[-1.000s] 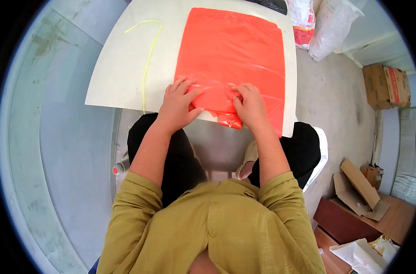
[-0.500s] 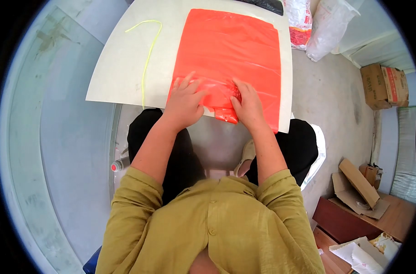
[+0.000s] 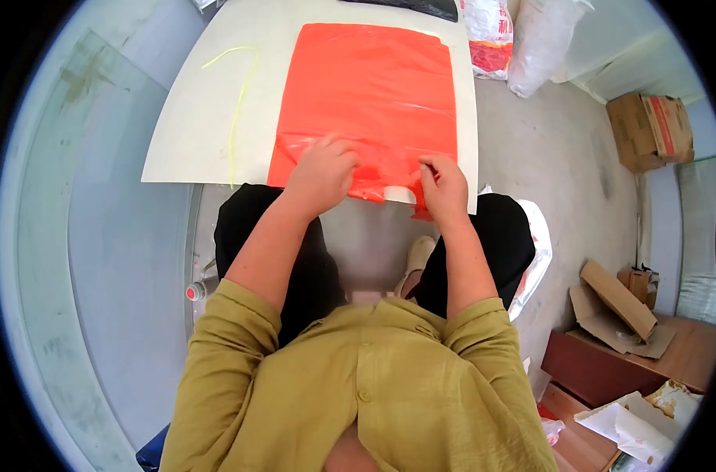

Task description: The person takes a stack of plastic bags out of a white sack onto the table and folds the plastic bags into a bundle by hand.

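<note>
A red plastic bag (image 3: 366, 82) lies flat on a pale board in front of me, its near end wrinkled. My left hand (image 3: 322, 177) is at the bag's near left part, fingers curled in on the plastic. Near the right corner, my right hand (image 3: 444, 189) pinches the bag's edge between thumb and fingers. A red flap hangs below the board's edge beside the right hand. Between the hands a pale gap shows in the near edge of the plastic. My fingers hide part of what they grip.
The pale board (image 3: 193, 130) spans my knees. A yellow-green strip (image 3: 240, 102) lies on its left, and black plastic (image 3: 409, 8) at the far edge. White sacks (image 3: 487, 35) stand beyond on the right. Cardboard boxes (image 3: 649, 130) and a bottle (image 3: 196, 291) are around me.
My right hand has closed into a pinch on the bag's near edge. My left fingers have curled in from spread. The near edge has parted between the hands. The view has shifted slightly.
</note>
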Tool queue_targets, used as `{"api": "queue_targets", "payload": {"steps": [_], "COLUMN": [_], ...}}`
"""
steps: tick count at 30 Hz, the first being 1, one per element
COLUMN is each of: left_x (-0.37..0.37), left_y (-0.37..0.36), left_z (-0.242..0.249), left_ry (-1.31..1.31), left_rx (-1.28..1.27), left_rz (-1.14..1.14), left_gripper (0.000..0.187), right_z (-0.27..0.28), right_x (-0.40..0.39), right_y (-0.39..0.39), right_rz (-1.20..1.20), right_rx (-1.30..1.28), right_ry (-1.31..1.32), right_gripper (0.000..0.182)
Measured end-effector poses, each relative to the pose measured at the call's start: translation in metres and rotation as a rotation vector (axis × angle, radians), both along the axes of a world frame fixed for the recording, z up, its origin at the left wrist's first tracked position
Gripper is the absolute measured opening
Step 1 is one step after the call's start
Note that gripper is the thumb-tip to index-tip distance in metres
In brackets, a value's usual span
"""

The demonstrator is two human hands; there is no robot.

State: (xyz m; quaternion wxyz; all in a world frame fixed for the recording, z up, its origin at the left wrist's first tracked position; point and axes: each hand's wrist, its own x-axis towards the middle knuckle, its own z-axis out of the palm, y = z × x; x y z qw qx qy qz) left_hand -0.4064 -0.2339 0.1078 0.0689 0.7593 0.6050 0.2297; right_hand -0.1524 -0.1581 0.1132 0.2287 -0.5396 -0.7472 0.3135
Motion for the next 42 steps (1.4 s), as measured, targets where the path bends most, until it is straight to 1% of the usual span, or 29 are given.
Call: {"api": "queue_targets", "payload": {"steps": [1, 2, 3, 4, 5, 7, 8, 10, 14, 17, 19, 20, 23, 26, 29, 32, 35, 38, 41, 42], "left_x": [0.002, 0.005, 0.010, 0.016, 0.020, 0.024, 0.026, 0.031, 0.036, 0.037, 0.037, 0.037, 0.041, 0.040, 0.039, 0.040, 0.041, 0.042, 0.039, 0.037], "left_y": [0.002, 0.002, 0.003, 0.003, 0.005, 0.006, 0.007, 0.008, 0.011, 0.011, 0.011, 0.011, 0.013, 0.015, 0.017, 0.015, 0.013, 0.012, 0.015, 0.016], "left_z": [0.001, 0.002, 0.003, 0.004, 0.002, 0.001, 0.000, 0.005, 0.004, 0.002, 0.001, 0.001, 0.008, 0.009, 0.005, 0.009, 0.012, 0.014, 0.010, 0.008], "left_ry": [-0.063, -0.057, -0.051, -0.046, -0.040, -0.026, -0.021, -0.010, 0.032, 0.017, 0.021, 0.043, 0.082, 0.087, 0.101, 0.114, 0.114, 0.089, 0.089, 0.079], "left_rx": [-0.023, -0.063, -0.102, -0.142, -0.124, -0.087, -0.106, -0.148, -0.143, -0.149, -0.114, -0.145, -0.210, -0.215, -0.201, -0.185, -0.180, -0.207, -0.191, -0.164], "left_rz": [-0.046, -0.039, -0.033, -0.028, -0.026, -0.016, -0.001, 0.029, 0.033, 0.031, 0.015, 0.026, 0.047, 0.049, 0.041, 0.036, 0.043, 0.069, 0.118, 0.129], "left_gripper": [0.014, 0.014, 0.014, 0.013, 0.011, 0.007, 0.007, 0.007, 0.012, 0.017, 0.018, 0.017, 0.017, 0.016, 0.016, 0.015, 0.014, 0.014, 0.015, 0.017], "right_z": [-0.011, -0.031, -0.038, -0.044, -0.050, -0.051, -0.051, -0.054, -0.060, -0.057, -0.056, -0.056, -0.056, -0.052, -0.030, -0.025, -0.029, -0.020, -0.018, -0.020], "right_x": [0.007, 0.018, 0.024, 0.030, 0.035, 0.034, 0.035, 0.038, 0.045, 0.050, 0.058, 0.063, 0.076, 0.086, 0.097, 0.109, 0.120, 0.123, 0.119, 0.116], "right_y": [0.002, 0.008, 0.011, 0.013, 0.014, 0.012, 0.011, 0.010, 0.010, 0.008, 0.010, 0.010, 0.006, 0.000, -0.007, -0.018, -0.031, -0.030, -0.027, -0.026], "right_rz": [0.048, 0.094, 0.138, 0.181, 0.191, 0.215, 0.220, 0.202, 0.151, 0.047, 0.012, -0.008, -0.024, -0.041, -0.048, 0.043, 0.081, -0.035, -0.184, -0.184], "right_rx": [0.048, 0.098, 0.147, 0.159, 0.202, 0.290, 0.265, 0.248, 0.245, 0.184, 0.119, 0.085, 0.129, 0.071, -0.118, -0.260, -0.199, -0.393, -0.167, -0.104], "right_ry": [-0.038, -0.077, -0.117, -0.070, -0.043, 0.016, -0.002, 0.069, 0.109, 0.156, 0.167, 0.171, 0.180, 0.122, -0.044, -0.151, -0.164, -0.044, 0.059, 0.122], "right_gripper": [0.017, 0.018, 0.019, 0.016, 0.016, 0.022, 0.022, 0.022, 0.021, 0.020, 0.020, 0.021, 0.022, 0.024, 0.025, 0.024, 0.029, 0.030, 0.030, 0.030]}}
